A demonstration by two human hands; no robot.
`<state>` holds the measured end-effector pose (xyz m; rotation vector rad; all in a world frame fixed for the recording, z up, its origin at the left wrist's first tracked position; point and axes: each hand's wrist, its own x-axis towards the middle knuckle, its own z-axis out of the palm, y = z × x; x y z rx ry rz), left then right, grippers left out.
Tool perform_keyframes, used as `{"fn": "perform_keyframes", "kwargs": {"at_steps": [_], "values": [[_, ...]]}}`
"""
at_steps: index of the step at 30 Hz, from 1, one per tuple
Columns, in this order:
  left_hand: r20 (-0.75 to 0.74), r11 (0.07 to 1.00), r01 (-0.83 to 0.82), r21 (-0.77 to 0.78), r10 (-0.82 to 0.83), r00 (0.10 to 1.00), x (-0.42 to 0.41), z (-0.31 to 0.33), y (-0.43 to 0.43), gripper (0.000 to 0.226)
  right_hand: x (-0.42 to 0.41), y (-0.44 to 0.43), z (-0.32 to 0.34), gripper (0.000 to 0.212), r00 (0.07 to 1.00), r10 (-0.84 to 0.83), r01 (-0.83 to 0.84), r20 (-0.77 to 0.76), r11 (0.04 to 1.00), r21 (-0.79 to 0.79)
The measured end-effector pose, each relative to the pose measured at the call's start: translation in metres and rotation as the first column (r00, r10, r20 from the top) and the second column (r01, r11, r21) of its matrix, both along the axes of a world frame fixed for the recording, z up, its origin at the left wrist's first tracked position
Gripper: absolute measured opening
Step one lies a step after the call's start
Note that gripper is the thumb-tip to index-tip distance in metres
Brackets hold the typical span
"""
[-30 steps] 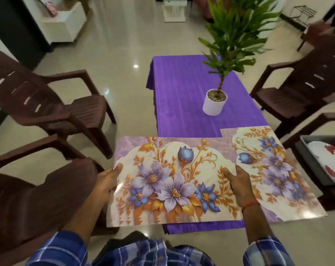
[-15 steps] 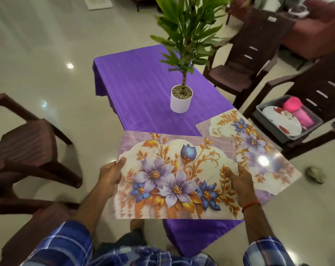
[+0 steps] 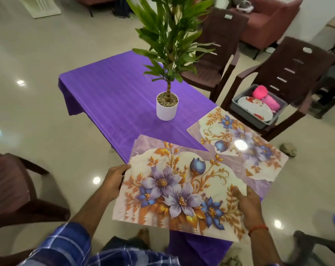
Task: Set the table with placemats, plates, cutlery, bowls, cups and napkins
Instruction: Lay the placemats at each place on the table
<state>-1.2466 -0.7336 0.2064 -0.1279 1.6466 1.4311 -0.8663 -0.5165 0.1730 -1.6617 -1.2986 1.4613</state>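
Desk [image 3: 109,89], purple cloth.
Placemat [image 3: 182,189], floral: held over the desk's near end. The left hand [image 3: 114,179] grips its left edge and the right hand [image 3: 249,204] pinches its right edge.
Second placemat [image 3: 239,139]: flat on the desk's right side.
Potted plant [image 3: 166,108]: mid-desk.
Grey tub [image 3: 258,122], with plates and pink cups: on a chair [image 3: 297,64], right.

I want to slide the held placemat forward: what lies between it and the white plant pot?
Only bare purple tablecloth lies between the held placemat and the white plant pot; the head view shows it.
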Motion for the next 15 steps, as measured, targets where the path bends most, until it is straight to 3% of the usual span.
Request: {"fn": "perform_keyframes", "kwargs": {"at_steps": [5,9,15], "values": [[0.009,1.0,-0.006,0.002,0.006,1.0,-0.01,-0.008,0.011,0.024,0.008,-0.02,-0.014,0.025,0.999,-0.025,0.023,-0.033,0.998,-0.062],[0.026,0.998,0.057,0.018,-0.058,0.998,-0.025,-0.011,0.027,0.031,0.01,-0.03,-0.019,0.024,0.997,-0.075,0.076,0.028,0.997,-0.016],[0.014,0.991,0.132,0.014,-0.132,0.991,-0.057,-0.03,0.085,0.023,0.0,-0.028,-0.015,0.028,0.98,-0.178,0.18,0.088,0.984,-0.014]]}}
